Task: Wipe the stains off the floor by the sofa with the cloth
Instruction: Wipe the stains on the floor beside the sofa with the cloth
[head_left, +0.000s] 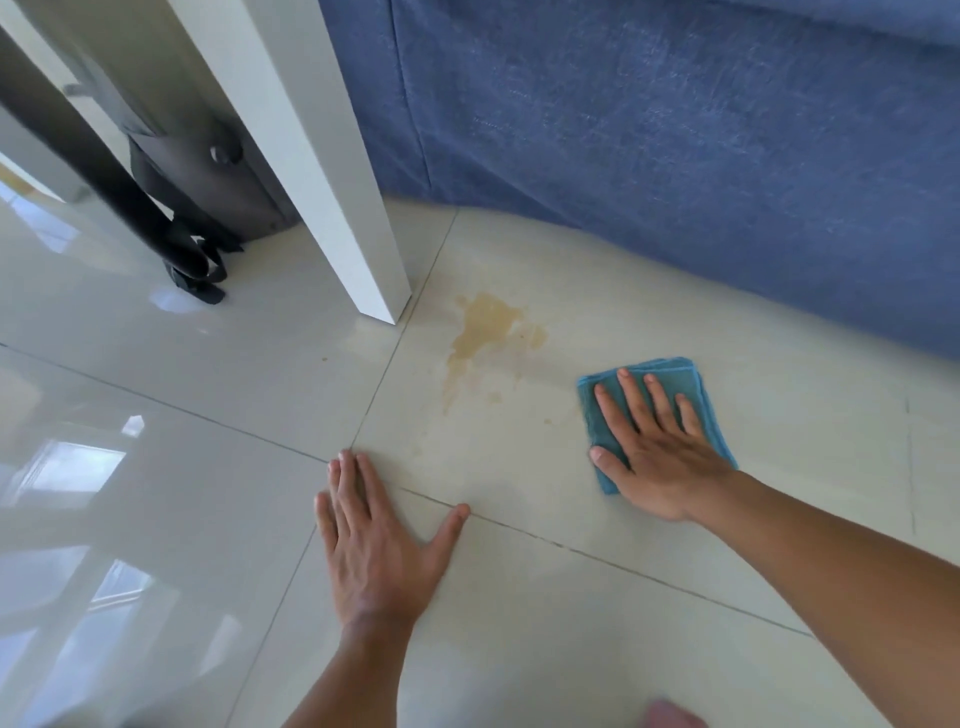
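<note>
- Head view: pale glossy floor (519, 597) tiles fill the frame; blue sofa (675, 156) upper right, white desk leg (332, 171) upper left of centre.
- Tan stains (485, 327) lie at centre frame, unwiped, with fainter streaks trailing below.
- Cloth (680, 376), folded, lies right of centre, near the stains but apart from them.
- Right hand (660, 457) presses it flat, fingers (631, 395) spread wide.
- Left hand (376, 540) braces on bare tile, fingers extended, holding nothing.
- Assessment: wiping appears barely begun; the main patch remains.
</note>
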